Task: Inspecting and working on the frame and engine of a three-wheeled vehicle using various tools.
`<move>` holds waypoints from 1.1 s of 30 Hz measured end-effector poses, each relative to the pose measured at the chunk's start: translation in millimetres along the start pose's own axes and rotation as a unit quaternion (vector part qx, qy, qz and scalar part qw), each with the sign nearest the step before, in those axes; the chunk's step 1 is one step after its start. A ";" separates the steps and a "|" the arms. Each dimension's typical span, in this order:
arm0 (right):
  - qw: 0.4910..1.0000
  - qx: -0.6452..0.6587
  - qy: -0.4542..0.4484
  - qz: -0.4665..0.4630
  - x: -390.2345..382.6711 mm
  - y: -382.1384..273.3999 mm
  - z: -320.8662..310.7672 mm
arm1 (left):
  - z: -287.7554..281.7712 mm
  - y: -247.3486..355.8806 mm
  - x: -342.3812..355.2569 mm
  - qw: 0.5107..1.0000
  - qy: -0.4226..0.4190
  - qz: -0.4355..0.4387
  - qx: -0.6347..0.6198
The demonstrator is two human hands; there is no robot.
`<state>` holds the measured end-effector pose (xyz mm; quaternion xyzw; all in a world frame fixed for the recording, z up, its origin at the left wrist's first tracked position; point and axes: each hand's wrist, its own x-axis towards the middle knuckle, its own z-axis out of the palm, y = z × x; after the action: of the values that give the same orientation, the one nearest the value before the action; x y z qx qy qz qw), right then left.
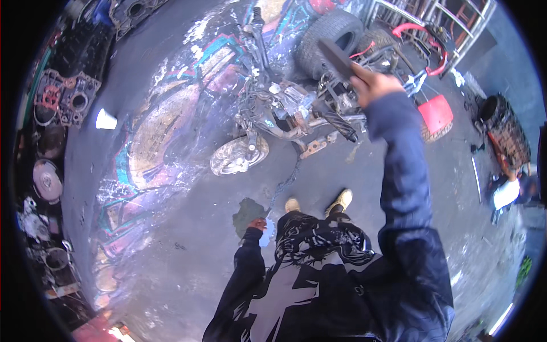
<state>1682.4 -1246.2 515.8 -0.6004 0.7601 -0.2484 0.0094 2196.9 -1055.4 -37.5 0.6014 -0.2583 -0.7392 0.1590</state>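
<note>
I hold a dark flat bar [333,52] in my right hand [376,86], its fingers closed round the lower end, raised over a stripped scooter. The scooter's frame and fork [285,114] lie across the floor before me, with a pale metal wheel [232,159] and a metal bracket [313,147] low beside them. My left hand [256,224] hangs low by my body, fingers curled; whether they hold anything is too small to make out. Just beyond it is a wet patch [245,211] on the floor.
A loose tyre [319,34], a red panel [437,114] and metal racks [467,28] stand ahead. Engine parts [65,97] line the left edge near a white cup [106,119]. At the right are a dark drum [507,131] and a person in white [504,194].
</note>
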 end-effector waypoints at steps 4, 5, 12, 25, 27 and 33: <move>0.972 -0.097 -0.197 0.079 -23.2 -18.3 18.0 | 30.5 35.6 -3.7 0.986 0.062 0.065 0.138; 0.983 -0.105 -0.129 0.080 -12.0 -22.0 55.1 | 26.4 34.8 -7.4 0.986 0.062 0.064 0.140; 0.997 -0.051 -0.055 0.033 18.9 1.3 -10.4 | 26.0 21.2 -32.1 0.981 0.077 0.074 0.163; 0.995 0.038 -0.001 -0.092 3.1 -28.1 -20.2 | -57.2 -72.3 -21.9 0.957 0.072 0.074 0.273; 0.993 -0.061 -0.078 -0.065 9.8 -26.7 18.3 | -28.5 -30.3 -13.7 0.965 0.083 0.028 0.245; 0.984 -0.077 -0.161 -0.017 66.0 -48.3 32.4 | 3.7 -7.9 -49.3 0.969 0.120 -0.006 0.215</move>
<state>1718.0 -1326.1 524.9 -0.6442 0.7554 -0.0890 0.0810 2205.0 -1021.3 -1.7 0.7071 -0.3871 -0.5895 0.0514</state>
